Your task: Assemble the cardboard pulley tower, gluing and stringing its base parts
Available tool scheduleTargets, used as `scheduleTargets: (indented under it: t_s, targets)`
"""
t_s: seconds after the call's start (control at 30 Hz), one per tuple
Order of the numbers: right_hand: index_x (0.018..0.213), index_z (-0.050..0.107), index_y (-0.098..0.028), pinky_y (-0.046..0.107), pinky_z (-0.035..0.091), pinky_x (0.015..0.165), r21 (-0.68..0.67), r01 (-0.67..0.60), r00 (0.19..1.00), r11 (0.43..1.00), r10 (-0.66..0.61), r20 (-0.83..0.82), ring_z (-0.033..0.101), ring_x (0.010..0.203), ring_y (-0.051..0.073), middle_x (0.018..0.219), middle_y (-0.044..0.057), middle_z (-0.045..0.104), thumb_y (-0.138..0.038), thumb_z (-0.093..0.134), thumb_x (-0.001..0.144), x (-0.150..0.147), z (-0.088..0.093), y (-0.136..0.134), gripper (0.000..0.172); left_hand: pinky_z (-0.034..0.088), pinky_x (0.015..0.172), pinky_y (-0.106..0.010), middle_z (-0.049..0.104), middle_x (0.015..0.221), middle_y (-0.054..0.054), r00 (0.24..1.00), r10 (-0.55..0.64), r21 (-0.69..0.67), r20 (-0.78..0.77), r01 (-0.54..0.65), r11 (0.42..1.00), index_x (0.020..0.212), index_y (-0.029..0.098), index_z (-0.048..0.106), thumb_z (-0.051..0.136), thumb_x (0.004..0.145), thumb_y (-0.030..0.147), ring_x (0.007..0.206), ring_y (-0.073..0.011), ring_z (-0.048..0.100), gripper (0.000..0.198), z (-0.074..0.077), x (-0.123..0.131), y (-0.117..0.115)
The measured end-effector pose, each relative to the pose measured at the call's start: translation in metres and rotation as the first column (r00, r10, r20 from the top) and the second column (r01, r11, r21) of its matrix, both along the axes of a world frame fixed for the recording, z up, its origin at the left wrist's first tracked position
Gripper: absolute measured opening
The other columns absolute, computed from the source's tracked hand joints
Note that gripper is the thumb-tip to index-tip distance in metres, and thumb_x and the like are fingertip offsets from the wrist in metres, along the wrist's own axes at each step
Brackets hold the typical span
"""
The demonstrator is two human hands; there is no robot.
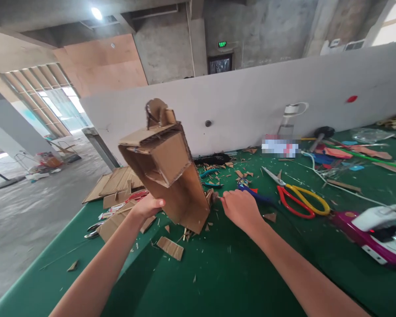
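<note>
A tall cardboard box model (188, 198) stands tilted over the table, open at the front, with a smaller cardboard compartment in its upper part. On its top is a rounded cardboard piece (157, 112). My left hand (148, 206) grips the box's lower left side, thumb at the front edge and other fingers hidden behind. On the opposite side, my right hand (240, 209) is closed, its fingertips pinching a small brown piece (213, 196) that sticks out from the box and looks like a crank. That piece is blurred, so its exact shape is unclear.
Cardboard sheets (119, 187) lie at the left, a loose strip (170, 248) in front. Teal-handled pliers (211, 178), scissors (295, 196) and a purple power strip (366, 237) are rightward. A bottle (286, 125) stands before the white partition (244, 105). Scraps litter the green table (218, 277).
</note>
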State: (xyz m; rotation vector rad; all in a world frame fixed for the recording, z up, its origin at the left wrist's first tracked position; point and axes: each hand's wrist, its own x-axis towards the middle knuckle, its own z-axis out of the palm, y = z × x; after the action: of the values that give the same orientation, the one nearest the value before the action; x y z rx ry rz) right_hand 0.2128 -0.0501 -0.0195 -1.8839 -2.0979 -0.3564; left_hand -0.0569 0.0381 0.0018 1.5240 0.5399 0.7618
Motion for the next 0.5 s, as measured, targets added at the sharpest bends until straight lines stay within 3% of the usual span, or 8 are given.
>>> scheduleTargets:
  t_s: [0.2,0.3,0.5]
  targets:
    - [0.074,0.056,-0.019,0.026,0.024,0.051,0.022,0.044,0.960,0.999,-0.037,-0.276,0.055,0.062,0.013,0.068,0.001,0.062,-0.029,0.040,0.087,-0.001,0.008,-0.006,0.023,0.048,0.090,-0.046,0.069,0.100,-0.011,0.995,0.094,0.022,0.045,-0.095,0.995,0.115,0.018,0.059,0.079,0.044,0.055,0.103,-0.0340,0.060,0.082,0.000,-0.004,0.002]
    - [0.070,0.053,-0.020,0.024,0.022,0.049,0.022,-0.027,0.917,0.999,0.034,-0.397,0.052,0.058,0.010,0.066,-0.002,0.061,-0.030,0.041,0.087,-0.002,0.009,-0.008,0.023,0.048,0.091,-0.044,0.069,0.102,-0.009,0.988,0.141,0.037,0.059,-0.143,0.989,0.113,0.021,0.060,0.079,0.042,0.054,0.105,-0.0332,0.059,0.080,-0.002,-0.006,0.003]
    - [0.065,0.051,-0.018,0.024,0.024,0.051,0.014,-0.204,0.882,0.979,0.190,-0.432,0.045,0.055,0.008,0.061,-0.002,0.056,-0.027,0.044,0.084,-0.002,0.014,-0.014,0.023,0.050,0.086,-0.043,0.069,0.099,-0.010,0.975,0.217,0.032,0.055,-0.218,0.975,0.106,0.021,0.062,0.078,0.037,0.056,0.107,-0.0355,0.057,0.080,-0.008,-0.015,0.008]
